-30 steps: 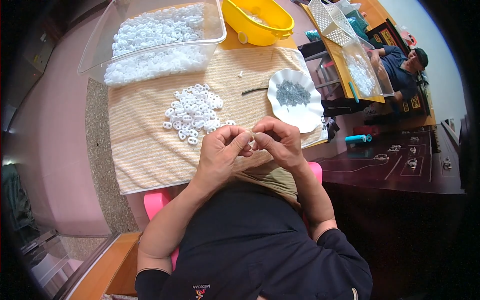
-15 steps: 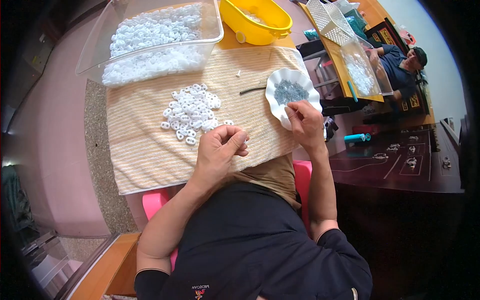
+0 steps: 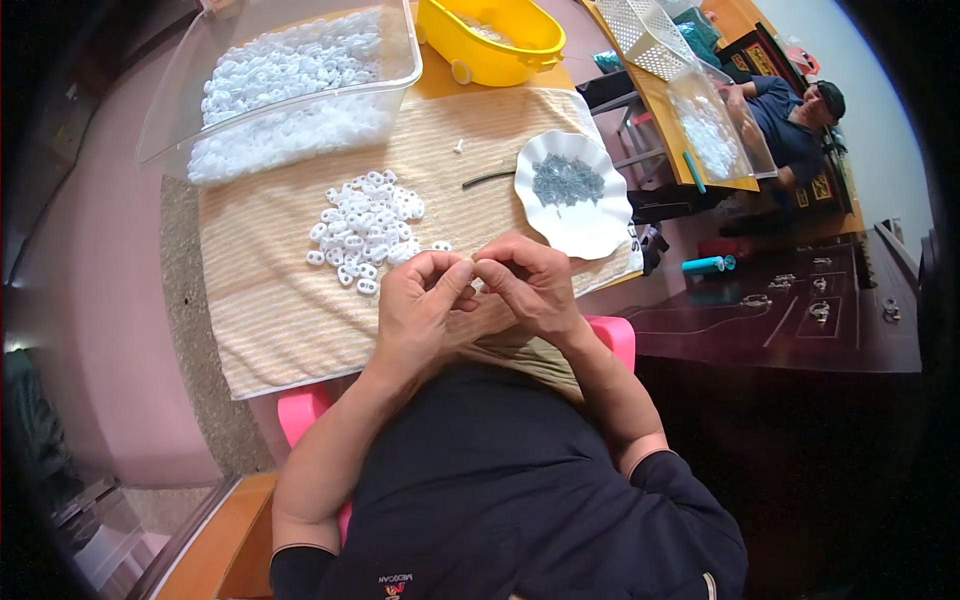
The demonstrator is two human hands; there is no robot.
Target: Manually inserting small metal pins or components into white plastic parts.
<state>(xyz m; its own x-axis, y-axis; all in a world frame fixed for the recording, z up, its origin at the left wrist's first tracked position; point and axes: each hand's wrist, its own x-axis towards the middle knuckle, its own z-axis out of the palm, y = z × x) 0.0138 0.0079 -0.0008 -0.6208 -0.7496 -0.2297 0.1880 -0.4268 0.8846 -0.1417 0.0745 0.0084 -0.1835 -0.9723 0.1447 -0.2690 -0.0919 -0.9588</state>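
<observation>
White plastic piece, tiny, pinched between both hands just above the striped cloth (image 3: 290, 320) at the table's near edge: left hand (image 3: 420, 310) and right hand (image 3: 530, 290) meet fingertip to fingertip, closed tight around it, the piece itself barely showing. Looks light, stiff and easy to fumble, best gripped by its edges. Loose white pieces (image 3: 365, 225) lie just beyond, white plate (image 3: 590, 225) of small grey parts at right.

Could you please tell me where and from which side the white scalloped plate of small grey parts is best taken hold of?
Grip the white scalloped plate by its bare near rim, coming from the person's side just ahead of the right hand. The grey parts heap at its centre, so the wavy edge likely gives fingers a clear pinch; keep it level.
</observation>
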